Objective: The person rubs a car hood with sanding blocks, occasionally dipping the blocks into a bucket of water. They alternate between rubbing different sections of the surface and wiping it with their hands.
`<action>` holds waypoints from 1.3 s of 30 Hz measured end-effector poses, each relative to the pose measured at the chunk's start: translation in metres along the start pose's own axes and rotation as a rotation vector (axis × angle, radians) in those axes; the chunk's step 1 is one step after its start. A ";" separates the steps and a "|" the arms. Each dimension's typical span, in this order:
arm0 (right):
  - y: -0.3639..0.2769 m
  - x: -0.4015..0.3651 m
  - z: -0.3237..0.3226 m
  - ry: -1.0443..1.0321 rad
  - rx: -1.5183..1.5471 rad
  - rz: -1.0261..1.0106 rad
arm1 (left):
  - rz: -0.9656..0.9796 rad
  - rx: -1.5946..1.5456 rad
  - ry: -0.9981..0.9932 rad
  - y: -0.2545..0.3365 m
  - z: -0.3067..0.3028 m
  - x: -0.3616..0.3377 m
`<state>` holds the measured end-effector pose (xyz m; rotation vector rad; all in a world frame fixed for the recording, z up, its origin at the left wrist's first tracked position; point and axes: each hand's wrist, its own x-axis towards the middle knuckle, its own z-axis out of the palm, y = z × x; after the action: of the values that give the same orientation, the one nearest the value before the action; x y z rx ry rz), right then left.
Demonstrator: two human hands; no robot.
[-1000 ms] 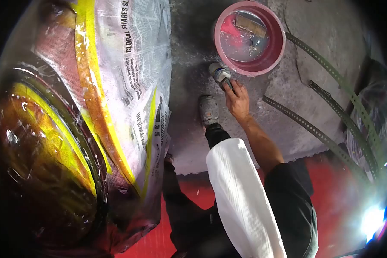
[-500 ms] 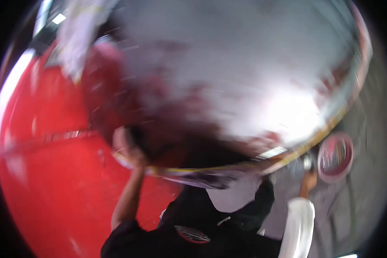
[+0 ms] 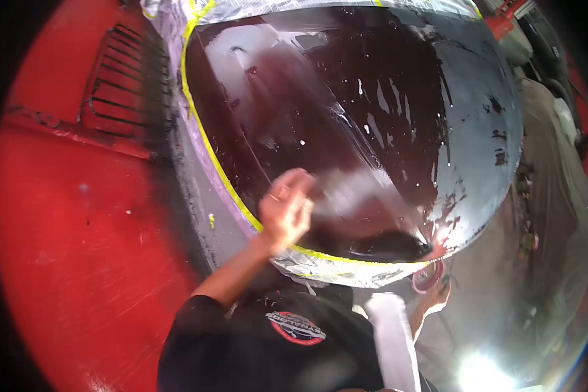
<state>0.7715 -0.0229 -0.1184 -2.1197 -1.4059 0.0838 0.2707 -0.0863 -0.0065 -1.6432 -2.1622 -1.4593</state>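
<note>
Over the near left part of a wet, dark maroon car hood (image 3: 372, 85), my left hand (image 3: 286, 212) is raised just above the surface, slightly blurred. Its fingers look loosely apart, and I see nothing in them. Water drops and streaks lie across the glossy panel. Yellow masking tape (image 3: 206, 140) and masking paper (image 3: 366, 274) border the hood. Low on the right, beside the hood's front corner, my right hand (image 3: 436, 297) is closed at the side of a pink bucket (image 3: 419, 282). The hood's edge hides part of the bucket, and the grip is only partly visible.
A red car panel (image 3: 78, 228) with a black grille (image 3: 117, 85) stands along the left. On the right hangs a grey-brown cover (image 3: 549, 170). A bright lamp (image 3: 483, 375) glares from the grey floor at lower right.
My view has swung and become sharper, showing more of the hood. My left hand, earlier at the hood's near edge, is now raised over it. The bucket and right hand appear closer to the hood.
</note>
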 end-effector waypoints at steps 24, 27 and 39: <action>-0.330 -0.015 0.049 0.007 0.123 -0.532 | 0.332 0.432 -0.176 -0.107 0.046 0.202; -0.360 -0.005 0.058 0.026 0.120 -0.560 | 0.466 0.133 -0.234 -0.060 0.067 0.129; -0.497 -0.054 0.113 -0.418 0.307 -1.066 | -0.020 -0.414 0.460 -0.139 -0.020 0.360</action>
<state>0.2986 0.1137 0.0235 -0.9329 -2.4005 0.3011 -0.0011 0.1611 0.1133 -1.1997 -1.7109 -2.1453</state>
